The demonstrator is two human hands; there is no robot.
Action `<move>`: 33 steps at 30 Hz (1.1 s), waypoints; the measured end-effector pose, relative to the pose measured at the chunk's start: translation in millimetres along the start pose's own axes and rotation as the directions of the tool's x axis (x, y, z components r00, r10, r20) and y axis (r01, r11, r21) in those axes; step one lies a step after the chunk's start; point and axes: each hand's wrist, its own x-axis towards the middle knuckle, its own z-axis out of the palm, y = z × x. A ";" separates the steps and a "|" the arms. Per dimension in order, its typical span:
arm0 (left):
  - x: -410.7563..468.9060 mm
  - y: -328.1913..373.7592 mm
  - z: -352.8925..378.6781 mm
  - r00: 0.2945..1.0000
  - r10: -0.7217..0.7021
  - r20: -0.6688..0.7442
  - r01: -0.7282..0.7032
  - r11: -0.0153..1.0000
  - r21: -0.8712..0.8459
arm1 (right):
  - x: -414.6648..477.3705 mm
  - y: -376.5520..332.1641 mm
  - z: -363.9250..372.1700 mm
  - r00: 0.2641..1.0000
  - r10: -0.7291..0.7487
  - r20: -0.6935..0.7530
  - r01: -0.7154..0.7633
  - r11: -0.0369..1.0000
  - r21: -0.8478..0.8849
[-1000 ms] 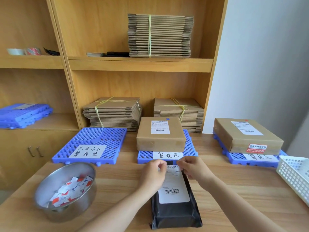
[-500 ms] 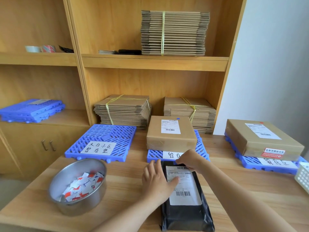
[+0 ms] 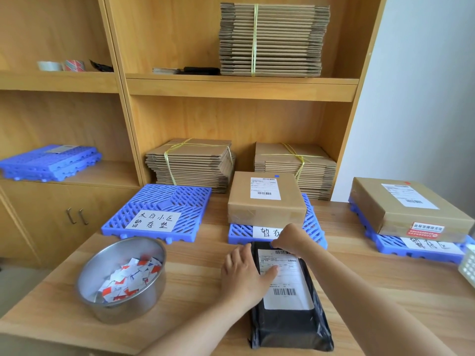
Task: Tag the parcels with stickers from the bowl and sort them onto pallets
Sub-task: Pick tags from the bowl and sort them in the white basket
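Black parcel (image 3: 290, 327) under flat left hand (image 3: 244, 276), fingers straight; right hand (image 3: 290, 237) fingers curled at top edge, grasp unclear.

1. The black parcel (image 3: 290, 325) lies flat on the bench (image 3: 192, 291), its long side running away from me and its white barcode label facing up. My left hand (image 3: 244, 276) rests flat on its left edge, and my right fingers (image 3: 279, 244) curl onto its far end.
2. The steel bowl (image 3: 138, 307) stands to its left, holding loose white stickers (image 3: 128, 278) marked red and blue.
3. Beyond them are three blue grids in a row, each with a handwritten paper: the left pallet (image 3: 154, 196), the middle pallet (image 3: 239, 232) under a brown parcel (image 3: 264, 209), and the right pallet (image 3: 390, 242) under a larger brown parcel (image 3: 406, 214).
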 end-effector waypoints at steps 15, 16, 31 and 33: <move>1.5 5.2 0.8 0.996 -0.054 0.076 0.057 0.998 -0.038 | -5.6 25.1 29.6 0.976 0.198 0.087 -0.214 0.940 0.265; 1.6 5.3 1.1 0.995 -0.056 0.082 0.059 0.998 -0.036 | -8.1 25.5 32.5 0.975 0.202 0.097 -0.222 0.933 0.284; -3.7 5.7 -2.9 0.985 -0.114 0.133 0.141 0.965 -0.219 | -21.3 40.4 38.6 0.984 0.155 0.092 -0.180 0.831 0.527; -8.7 2.4 -3.4 0.987 -0.121 0.103 0.146 0.946 -0.288 | -34.8 52.6 35.9 0.995 0.087 0.041 -0.096 0.856 0.508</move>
